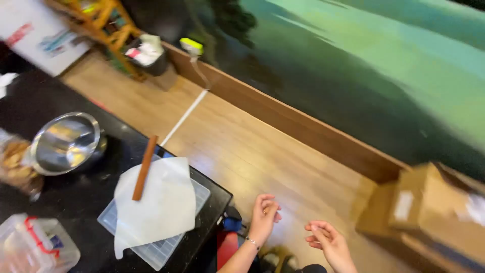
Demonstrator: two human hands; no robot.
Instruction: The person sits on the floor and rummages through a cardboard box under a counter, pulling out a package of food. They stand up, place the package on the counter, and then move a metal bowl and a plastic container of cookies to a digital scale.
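both hands hang off the counter, out over the wooden floor, and neither has hold of anything. the left hand has its fingers loosely curled inward, thumb near the fingertips, a thin bracelet at the wrist; the right hand is half open, fingers bent and relaxed, just beside the left but not touching it. they look at rest, away from the work surface.

the nearest things lie on the black counter, by its right corner. a clear plastic tray sits there at a slant, one corner close to the counter's edge. a white sheet is draped over it, likely as a liner or cover, and hangs past the tray's near side. a wooden stick lies across the sheet's far edge, half on the sheet and half on the counter, which would keep the sheet from sliding.

further along the counter a steel bowl stands tilted, touching a bag of pale snacks at the left edge. a clear box with a red handle sits at the near left corner. on the floor by the right, cardboard boxes lean against the wall's wooden skirting.
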